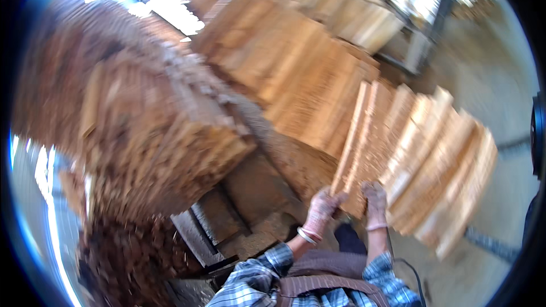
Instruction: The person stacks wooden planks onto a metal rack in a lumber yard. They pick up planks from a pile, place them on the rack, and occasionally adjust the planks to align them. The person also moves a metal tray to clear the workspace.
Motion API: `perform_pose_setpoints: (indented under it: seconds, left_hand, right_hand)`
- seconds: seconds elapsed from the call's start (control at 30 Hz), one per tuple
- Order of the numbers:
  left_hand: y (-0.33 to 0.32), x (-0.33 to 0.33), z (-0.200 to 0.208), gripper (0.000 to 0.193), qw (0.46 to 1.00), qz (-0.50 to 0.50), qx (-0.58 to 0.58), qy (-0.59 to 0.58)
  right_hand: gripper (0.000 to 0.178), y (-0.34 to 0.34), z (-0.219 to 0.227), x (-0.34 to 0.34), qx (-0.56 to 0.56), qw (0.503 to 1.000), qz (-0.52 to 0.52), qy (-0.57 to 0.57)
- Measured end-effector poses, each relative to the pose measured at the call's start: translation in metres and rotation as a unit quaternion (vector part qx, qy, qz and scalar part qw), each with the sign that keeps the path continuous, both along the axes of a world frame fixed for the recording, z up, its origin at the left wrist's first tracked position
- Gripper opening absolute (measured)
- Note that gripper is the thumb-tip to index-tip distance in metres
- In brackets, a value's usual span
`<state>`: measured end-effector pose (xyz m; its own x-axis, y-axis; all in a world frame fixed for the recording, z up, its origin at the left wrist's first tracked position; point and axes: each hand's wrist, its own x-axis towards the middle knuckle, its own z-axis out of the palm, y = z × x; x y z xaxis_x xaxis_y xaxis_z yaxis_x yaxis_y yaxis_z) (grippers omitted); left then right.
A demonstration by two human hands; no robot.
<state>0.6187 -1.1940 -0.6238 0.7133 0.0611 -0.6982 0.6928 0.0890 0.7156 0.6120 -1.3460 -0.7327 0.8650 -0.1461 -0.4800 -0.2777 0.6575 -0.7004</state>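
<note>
My left hand (pixel 323 210), in a pinkish knit glove, is closed on the near end of a narrow wooden board (pixel 351 139) with sawdust on it. Beside it my right hand (pixel 375 200), gloved alike, has its fingers curled at the near end of the same board's right side. The board slants up and away from me, between a broad stack of planks (pixel 307 74) on its left and a row of pale rough-edged slabs (pixel 438 162) on its right. Motion blur hides the exact finger contact.
A large heap of reddish-brown rough wood (pixel 131 108) fills the left side. Near my left arm stands a dusty machine bed (pixel 250 193) with a metal rail (pixel 196 236). More planks (pixel 341 8) lie farther back, by a metal frame post (pixel 421 51). Bark scraps (pixel 131 261) lie lower left.
</note>
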Motion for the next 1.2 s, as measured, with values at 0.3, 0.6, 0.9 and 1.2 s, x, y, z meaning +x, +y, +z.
perform_pose_setpoints:
  seconds: [0.3,0.6,0.9,1.2]
  left_hand:
    - [0.18,-0.027,0.212,0.029,0.911,0.26,0.024,-0.318]
    - [0.498,-0.047,0.429,0.037,0.72,0.367,0.201,-0.554]
    - [0.449,-0.103,0.193,0.03,0.912,0.272,0.09,-0.293]
    - [0.314,-0.006,-0.072,0.044,0.981,0.179,-0.068,-0.006]
  right_hand:
    - [0.039,0.217,0.261,0.085,-0.141,0.927,0.251,-0.241]
    - [0.085,0.452,0.496,0.142,-0.164,0.639,0.312,-0.683]
    - [0.066,0.169,0.169,0.198,-0.655,0.635,0.313,-0.265]
    - [0.029,-0.026,-0.057,0.087,-0.286,0.913,0.155,0.247]
